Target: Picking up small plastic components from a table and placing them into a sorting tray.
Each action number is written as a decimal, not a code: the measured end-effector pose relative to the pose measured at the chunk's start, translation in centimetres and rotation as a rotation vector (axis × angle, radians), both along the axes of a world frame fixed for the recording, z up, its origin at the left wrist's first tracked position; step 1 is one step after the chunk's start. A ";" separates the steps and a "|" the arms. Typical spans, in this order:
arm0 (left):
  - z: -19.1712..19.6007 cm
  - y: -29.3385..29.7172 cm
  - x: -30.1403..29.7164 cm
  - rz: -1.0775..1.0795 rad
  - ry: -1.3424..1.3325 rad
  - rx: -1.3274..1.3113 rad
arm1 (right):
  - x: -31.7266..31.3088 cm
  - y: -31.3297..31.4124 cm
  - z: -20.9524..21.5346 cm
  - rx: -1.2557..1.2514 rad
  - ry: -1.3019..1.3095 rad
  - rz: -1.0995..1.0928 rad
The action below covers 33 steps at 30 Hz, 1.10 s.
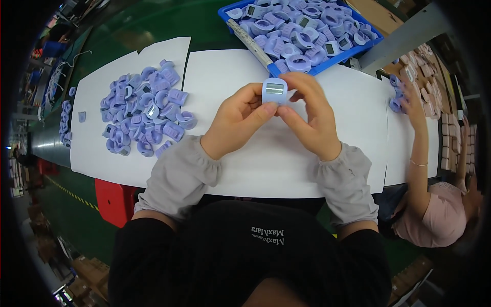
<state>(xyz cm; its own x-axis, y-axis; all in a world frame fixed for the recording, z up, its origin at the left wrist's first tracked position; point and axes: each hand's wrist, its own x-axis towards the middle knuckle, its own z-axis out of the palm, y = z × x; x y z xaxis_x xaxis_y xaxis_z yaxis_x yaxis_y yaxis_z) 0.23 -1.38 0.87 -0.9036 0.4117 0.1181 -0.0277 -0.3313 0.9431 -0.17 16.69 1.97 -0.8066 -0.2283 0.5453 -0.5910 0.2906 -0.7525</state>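
Just in front of me, above the white table covering, I hold a small lavender plastic device (274, 91) with a rounded top and a grey display window turned upward. My left hand (232, 120) is closed on its left side, the thumb along the lower edge and the fingers behind. My right hand (314, 117) is curled round the right side, thumb tip at the bottom corner and index finger by the upper edge. Between my left forearm and the table's far edge lies a loose heap of similar lavender devices (143, 110), some showing their displays.
A blue tray (376, 42) piled with more devices stands at the far side, beside a grey metal post (404, 38). White sheets (245, 174) cover the table. At right a co-worker's hand (411, 100) is near lavender pieces. A red stool (113, 202) stands lower left.
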 end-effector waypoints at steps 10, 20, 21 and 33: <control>-0.4 -0.8 -0.4 -0.164 0.093 -0.161 | 0.3 0.2 -0.4 -0.162 -0.328 0.265; -0.3 -0.6 -0.5 -0.115 0.217 -0.253 | 0.1 0.6 -0.4 -0.129 -0.334 0.271; -0.3 -0.6 -0.6 -0.110 0.228 -0.271 | 0.1 0.6 -0.5 -0.129 -0.334 0.271; -0.8 0.0 -0.4 -0.017 0.283 -0.212 | 0.2 0.6 -0.5 -0.114 -0.322 0.218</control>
<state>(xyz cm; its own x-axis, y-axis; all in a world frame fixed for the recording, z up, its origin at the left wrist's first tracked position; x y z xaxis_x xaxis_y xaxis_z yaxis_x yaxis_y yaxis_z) -0.22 -1.36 0.02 -0.8401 0.4687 0.2729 0.2405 -0.1290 0.9620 0.02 17.24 1.49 -0.8794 -0.3660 0.3046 -0.3587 0.0886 -0.9292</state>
